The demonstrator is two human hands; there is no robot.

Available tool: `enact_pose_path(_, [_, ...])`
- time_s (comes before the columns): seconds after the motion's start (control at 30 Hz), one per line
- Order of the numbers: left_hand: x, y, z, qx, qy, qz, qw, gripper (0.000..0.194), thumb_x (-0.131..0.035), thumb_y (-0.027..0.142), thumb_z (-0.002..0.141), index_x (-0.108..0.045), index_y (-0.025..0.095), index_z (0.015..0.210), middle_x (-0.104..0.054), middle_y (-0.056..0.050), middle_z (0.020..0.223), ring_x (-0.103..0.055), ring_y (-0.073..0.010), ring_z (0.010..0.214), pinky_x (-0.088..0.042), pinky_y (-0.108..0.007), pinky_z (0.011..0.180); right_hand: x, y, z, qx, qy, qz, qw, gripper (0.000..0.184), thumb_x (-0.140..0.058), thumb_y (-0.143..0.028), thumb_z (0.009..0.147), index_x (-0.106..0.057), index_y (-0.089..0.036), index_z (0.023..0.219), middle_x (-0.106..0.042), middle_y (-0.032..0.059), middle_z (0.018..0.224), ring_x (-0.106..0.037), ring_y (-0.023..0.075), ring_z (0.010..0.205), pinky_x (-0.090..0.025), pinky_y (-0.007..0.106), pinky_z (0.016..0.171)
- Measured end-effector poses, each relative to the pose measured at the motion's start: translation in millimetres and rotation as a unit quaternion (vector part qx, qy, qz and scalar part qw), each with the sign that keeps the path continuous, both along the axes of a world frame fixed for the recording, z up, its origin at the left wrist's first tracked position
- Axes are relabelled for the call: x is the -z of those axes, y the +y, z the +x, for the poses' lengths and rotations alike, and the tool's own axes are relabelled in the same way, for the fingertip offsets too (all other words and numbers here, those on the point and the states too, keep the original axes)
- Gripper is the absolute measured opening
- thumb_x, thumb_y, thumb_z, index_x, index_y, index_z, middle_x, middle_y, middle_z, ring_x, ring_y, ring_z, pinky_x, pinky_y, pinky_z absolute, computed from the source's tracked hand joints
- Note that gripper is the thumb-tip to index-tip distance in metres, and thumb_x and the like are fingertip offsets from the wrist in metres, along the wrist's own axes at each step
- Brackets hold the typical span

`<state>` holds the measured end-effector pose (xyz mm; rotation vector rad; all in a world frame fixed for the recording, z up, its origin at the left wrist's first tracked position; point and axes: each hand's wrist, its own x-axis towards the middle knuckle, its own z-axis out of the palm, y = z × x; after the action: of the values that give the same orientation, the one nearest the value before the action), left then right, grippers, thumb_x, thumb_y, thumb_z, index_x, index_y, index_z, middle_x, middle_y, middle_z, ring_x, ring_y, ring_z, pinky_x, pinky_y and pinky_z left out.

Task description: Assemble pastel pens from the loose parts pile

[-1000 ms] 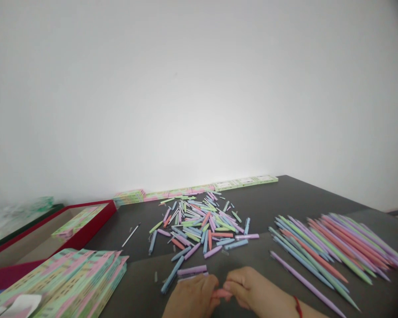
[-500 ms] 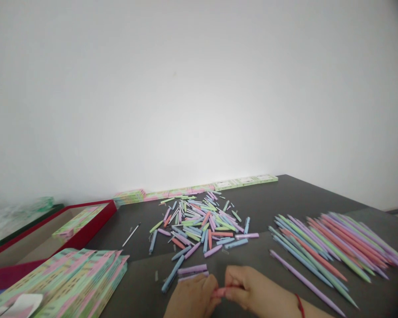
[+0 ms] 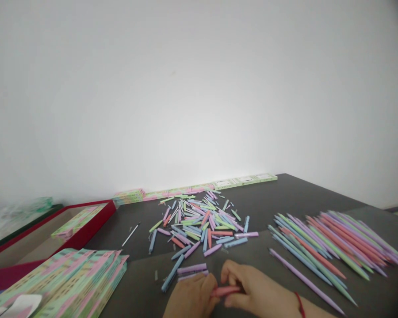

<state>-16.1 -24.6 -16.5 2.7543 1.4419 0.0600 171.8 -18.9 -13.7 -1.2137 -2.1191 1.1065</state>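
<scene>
My left hand (image 3: 193, 297) is closed around a coral pen barrel (image 3: 225, 291), which sticks out sideways to the right. My right hand (image 3: 247, 287) is around the other end of this barrel, its thumb below and its index finger raised above, spread apart. The barrel's right end reaches into the hollow of that hand; whether the bent fingers touch it is hard to see. Just beyond my left hand lie two lilac pen parts (image 3: 192, 268) and a blue pen part (image 3: 173, 274).
A heap of pastel pen parts (image 3: 199, 223) covers the table's middle. Assembled-looking pens (image 3: 345, 243) lie at right, with a lilac pen (image 3: 305, 280) nearer. At left are printed cartons (image 3: 76, 278), a red box (image 3: 99, 221) and a white refill (image 3: 131, 234). Flat boxes (image 3: 202, 189) line the wall.
My right hand's thumb and index finger have spread away from the coral barrel, so more of it shows. My left hand has kept its grip nearly in place.
</scene>
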Motion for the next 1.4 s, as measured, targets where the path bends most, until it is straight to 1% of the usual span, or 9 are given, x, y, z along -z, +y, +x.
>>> enact_pose_path(0.2, [8.0,2,-1,0.033,0.015,0.061,0.997,0.010,-0.063,0.026,0.081,-0.058,0.019,0.077,-0.071,0.000,0.079,-0.067,-0.0187,0.072,-0.046,-0.024,0.059,4.1,1,-3,-0.022,0.046,-0.222,0.974,0.023,-0.038,-0.036,0.086,-0.050,-0.019,0.076,-0.045,-0.0056,0.049,-0.038,0.0088,0.040,-0.030,0.018,0.040])
enact_pose_path(0.4, [19.5,3,-4,0.066,0.016,0.143,0.987,0.015,-0.066,0.026,0.079,-0.055,0.020,0.071,-0.069,0.003,0.068,-0.065,-0.0165,0.061,-0.039,-0.026,0.050,1.9,-2,-3,-0.003,-0.008,-0.037,0.999,0.018,-0.057,-0.035,0.077,-0.052,-0.020,0.070,-0.050,-0.0039,0.056,-0.044,0.0090,0.051,-0.030,0.018,0.046])
enact_pose_path(0.57, [24.7,4,-4,0.111,0.028,0.185,0.976,0.022,-0.073,0.022,0.073,-0.052,0.022,0.065,-0.065,0.005,0.059,-0.060,-0.0153,0.052,-0.032,-0.029,0.044,8.6,4,-5,-0.041,0.063,-0.253,0.964,0.037,-0.037,-0.046,0.085,-0.051,-0.018,0.066,-0.041,-0.0055,0.045,-0.038,0.0079,0.037,-0.027,0.018,0.040])
enact_pose_path(0.8, [19.3,5,-5,0.088,0.026,0.195,0.976,0.020,-0.069,0.028,0.077,-0.053,0.021,0.067,-0.067,0.004,0.063,-0.062,-0.0154,0.057,-0.037,-0.027,0.046,-9.7,-5,1,-0.018,-0.128,0.138,0.982,0.018,-0.059,-0.036,0.078,-0.057,-0.019,0.072,-0.060,0.0003,0.069,-0.051,0.0133,0.063,-0.032,0.022,0.056])
enact_pose_path(1.0, [22.5,6,-12,0.103,-0.027,0.197,0.975,0.014,-0.070,0.019,0.073,-0.056,0.022,0.072,-0.067,0.002,0.067,-0.064,-0.0190,0.065,-0.049,-0.029,0.060,8.4,7,-2,-0.069,0.066,-0.200,0.975,0.021,-0.056,-0.037,0.074,-0.057,-0.017,0.068,-0.049,-0.0052,0.049,-0.043,0.0068,0.041,-0.033,0.017,0.044])
enact_pose_path(1.1, [20.1,15,-24,0.063,-0.224,0.175,0.957,0.043,-0.066,0.029,0.075,-0.049,0.023,0.113,-0.065,-0.008,0.108,-0.059,-0.0273,0.104,-0.045,-0.044,0.090,8.5,10,-2,-0.044,0.148,-0.272,0.950,0.027,-0.055,-0.041,0.071,-0.059,-0.015,0.065,-0.048,-0.0050,0.046,-0.039,0.0047,0.036,-0.030,0.015,0.041])
enact_pose_path(1.2, [16.8,26,-30,-0.075,-0.514,0.030,0.854,0.049,-0.042,0.034,0.087,-0.025,0.020,0.131,-0.040,-0.017,0.139,-0.043,-0.0254,0.125,-0.040,-0.045,0.098,10.3,7,-1,-0.004,0.184,-0.261,0.948,0.031,-0.055,-0.044,0.071,-0.062,-0.014,0.066,-0.050,-0.0035,0.048,-0.040,0.0047,0.038,-0.029,0.015,0.042])
enact_pose_path(1.33, [8.6,26,-17,-0.130,-0.746,-0.371,0.538,0.034,-0.027,0.038,0.093,-0.048,0.017,0.109,-0.065,-0.011,0.098,-0.065,-0.0193,0.089,-0.047,-0.039,0.086,22.8,6,-8,0.024,0.180,-0.224,0.958,0.028,-0.054,-0.039,0.073,-0.066,-0.013,0.069,-0.051,-0.0029,0.052,-0.041,0.0052,0.042,-0.030,0.016,0.044])
enact_pose_path(1.4, [1.4,19,-8,-0.107,-0.789,-0.447,0.407,0.038,-0.033,0.044,0.092,-0.058,0.018,0.081,-0.061,-0.001,0.063,-0.061,-0.0146,0.062,-0.048,-0.035,0.078,27.0,5,-16,0.015,0.173,-0.214,0.961,0.022,-0.056,-0.032,0.071,-0.066,-0.014,0.068,-0.050,-0.0040,0.051,-0.039,0.0050,0.043,-0.029,0.016,0.044])
